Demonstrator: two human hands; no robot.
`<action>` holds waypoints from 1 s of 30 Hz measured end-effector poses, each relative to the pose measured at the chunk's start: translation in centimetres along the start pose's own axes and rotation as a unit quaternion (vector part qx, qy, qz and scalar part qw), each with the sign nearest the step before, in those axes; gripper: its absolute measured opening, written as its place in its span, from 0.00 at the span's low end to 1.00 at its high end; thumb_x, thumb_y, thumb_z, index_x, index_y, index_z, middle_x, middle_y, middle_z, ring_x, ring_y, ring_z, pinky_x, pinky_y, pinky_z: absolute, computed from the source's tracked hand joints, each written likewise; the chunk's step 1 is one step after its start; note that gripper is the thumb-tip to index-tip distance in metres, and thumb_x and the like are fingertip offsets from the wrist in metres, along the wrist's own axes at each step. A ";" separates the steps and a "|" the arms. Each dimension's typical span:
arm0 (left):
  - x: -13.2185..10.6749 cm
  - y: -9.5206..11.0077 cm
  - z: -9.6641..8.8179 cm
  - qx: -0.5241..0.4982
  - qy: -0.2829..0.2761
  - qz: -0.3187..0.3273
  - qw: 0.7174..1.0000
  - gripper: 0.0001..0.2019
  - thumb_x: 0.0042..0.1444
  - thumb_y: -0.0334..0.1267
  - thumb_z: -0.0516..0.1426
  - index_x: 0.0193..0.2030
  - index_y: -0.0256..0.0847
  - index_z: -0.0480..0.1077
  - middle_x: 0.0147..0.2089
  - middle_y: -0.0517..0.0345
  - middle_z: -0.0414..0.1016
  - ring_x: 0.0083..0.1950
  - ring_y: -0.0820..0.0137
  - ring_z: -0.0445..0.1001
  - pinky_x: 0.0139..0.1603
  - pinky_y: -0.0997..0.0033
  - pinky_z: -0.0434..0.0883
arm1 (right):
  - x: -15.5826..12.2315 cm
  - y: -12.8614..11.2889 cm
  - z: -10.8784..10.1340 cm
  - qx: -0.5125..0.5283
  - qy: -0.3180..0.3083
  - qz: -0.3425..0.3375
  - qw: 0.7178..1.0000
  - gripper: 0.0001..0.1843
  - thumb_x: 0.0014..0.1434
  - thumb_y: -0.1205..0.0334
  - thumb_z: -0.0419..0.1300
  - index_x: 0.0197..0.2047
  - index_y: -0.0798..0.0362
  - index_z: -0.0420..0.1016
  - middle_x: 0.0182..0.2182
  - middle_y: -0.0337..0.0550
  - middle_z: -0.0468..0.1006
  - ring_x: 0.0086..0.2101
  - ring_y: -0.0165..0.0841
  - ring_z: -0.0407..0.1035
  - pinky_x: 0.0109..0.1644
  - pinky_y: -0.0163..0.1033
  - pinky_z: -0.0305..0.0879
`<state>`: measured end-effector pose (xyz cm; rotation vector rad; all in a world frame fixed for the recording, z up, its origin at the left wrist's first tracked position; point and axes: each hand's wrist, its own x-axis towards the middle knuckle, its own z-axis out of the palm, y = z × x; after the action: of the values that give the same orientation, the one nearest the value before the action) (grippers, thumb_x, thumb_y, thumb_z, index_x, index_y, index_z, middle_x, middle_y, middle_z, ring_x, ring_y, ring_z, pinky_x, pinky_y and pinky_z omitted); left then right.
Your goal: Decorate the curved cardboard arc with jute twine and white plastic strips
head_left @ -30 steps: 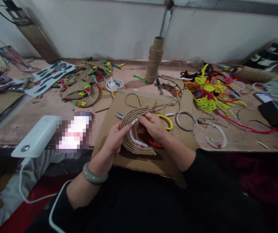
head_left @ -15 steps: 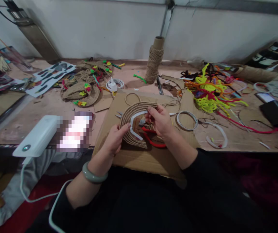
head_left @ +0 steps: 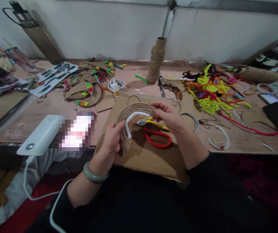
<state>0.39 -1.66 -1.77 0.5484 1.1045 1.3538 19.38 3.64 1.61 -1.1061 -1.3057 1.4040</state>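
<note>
You wear a black top. Its black sleeves stop short. On your left arm is a smooth, round, pale green bangle with a shine.

A craft workshop: 1 twine spool stands upper centre, bright cords (a tangled heap) lie right, scissors mid-frame.

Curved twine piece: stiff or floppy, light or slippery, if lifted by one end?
Probably semi-stiff: the curved twine piece holds a smooth arc between the left hand and right hand. Likely light, being just a band of cord rows with a white strip. Its coarse-looking surface should resist slipping.
</note>
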 end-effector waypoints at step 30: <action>-1.7 3.1 0.2 -0.003 0.045 -0.008 0.999 0.07 0.44 0.33 0.61 0.31 0.36 0.69 0.21 0.63 0.72 0.19 0.74 0.71 0.18 0.80 0.68 | -14.1 3.7 -1.0 -0.592 -0.324 -0.272 0.686 0.28 0.62 0.72 0.47 0.66 0.63 0.57 0.64 0.59 0.59 0.65 0.41 0.50 0.67 0.53 0.52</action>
<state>-0.73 -2.59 1.48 0.4775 1.1742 1.3781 23.07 -10.11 -1.64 -0.7539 -2.9810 0.3084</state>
